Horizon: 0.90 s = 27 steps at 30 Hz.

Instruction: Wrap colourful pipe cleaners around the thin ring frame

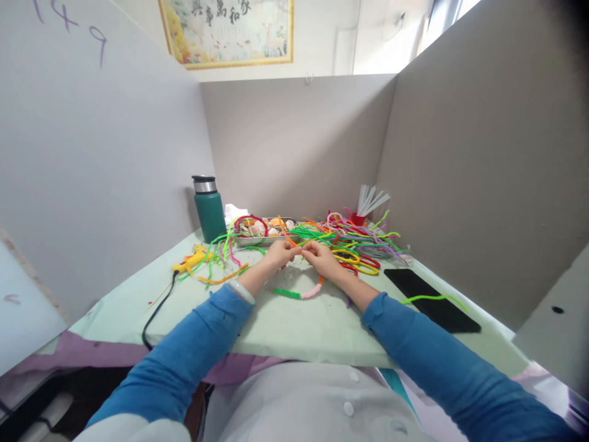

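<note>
My left hand (277, 255) and my right hand (321, 258) meet above the middle of the table, fingertips pinched close together. From the left fingertips an orange pipe cleaner (286, 231) sticks up and away, and its lower end runs between both hands. Below them a curved strip of fuzzy pipe cleaner lies on the cloth, with a green part (288, 294), a pink part (313, 291) and an orange end that goes up under my right hand. Whether this strip joins the orange piece is hidden by my fingers.
A heap of coloured pipe cleaners (350, 236) lies behind my right hand, near white sticks (368, 201) in a red cup. A metal tray (243, 241) holds shells. At left are a green bottle (210, 215) and a corded yellow glue gun (186, 264); at right, a black slab (427, 298).
</note>
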Available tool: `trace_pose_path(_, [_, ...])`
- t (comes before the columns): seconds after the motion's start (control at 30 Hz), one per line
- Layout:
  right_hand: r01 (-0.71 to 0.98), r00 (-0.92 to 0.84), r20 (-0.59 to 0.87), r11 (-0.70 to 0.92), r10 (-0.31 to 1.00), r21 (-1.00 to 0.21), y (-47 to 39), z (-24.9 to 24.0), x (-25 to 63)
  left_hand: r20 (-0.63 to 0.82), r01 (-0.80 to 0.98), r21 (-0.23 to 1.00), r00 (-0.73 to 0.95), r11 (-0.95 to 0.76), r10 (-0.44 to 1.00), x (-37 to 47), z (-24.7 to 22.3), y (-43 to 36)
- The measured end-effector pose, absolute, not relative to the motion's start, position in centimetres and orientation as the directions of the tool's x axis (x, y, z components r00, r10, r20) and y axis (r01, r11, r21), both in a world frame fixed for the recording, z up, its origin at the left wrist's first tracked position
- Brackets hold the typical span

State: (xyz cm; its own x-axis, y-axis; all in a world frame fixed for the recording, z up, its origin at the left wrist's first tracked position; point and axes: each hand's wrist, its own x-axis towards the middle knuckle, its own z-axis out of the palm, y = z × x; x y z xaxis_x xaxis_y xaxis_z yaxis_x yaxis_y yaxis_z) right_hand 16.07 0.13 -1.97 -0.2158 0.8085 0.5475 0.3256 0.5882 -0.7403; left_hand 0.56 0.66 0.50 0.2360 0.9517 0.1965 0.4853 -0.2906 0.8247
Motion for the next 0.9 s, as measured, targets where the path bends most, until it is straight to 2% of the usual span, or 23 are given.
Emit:
trace_pose_path(0.2, [0.344, -0.180, 0.523, 0.552, 0.833, -0.760, 0.5, -2.1, 16.1, 0.261, 0.576, 0.740, 0.231, -0.348, 0.937, 0.6, 0.6, 0.5])
trace_pose_path(0.43, [0.334, -0.167, 0.488, 0.515, 0.856, -0.789, 0.7, -2.1, 16.1, 0.434, 0.700, 0.561, 0.207, -0.442, 0.877, 0.6, 1.2, 0.0])
trace_pose_path(0.6, [0.321, -0.169, 0.499, 0.526, 0.850, -0.788, 0.8, -2.2, 16.1, 0.500, 0.699, 0.541, 0.179, -0.467, 0.847, 0.7, 1.5, -0.3])
trace_pose_path(0.9, [0.293, -0.172, 0.505, 0.533, 0.846, -0.793, 0.9, -2.2, 16.1, 0.528, 0.681, 0.527, 0.205, -0.508, 0.824, 0.6, 1.1, 0.1])
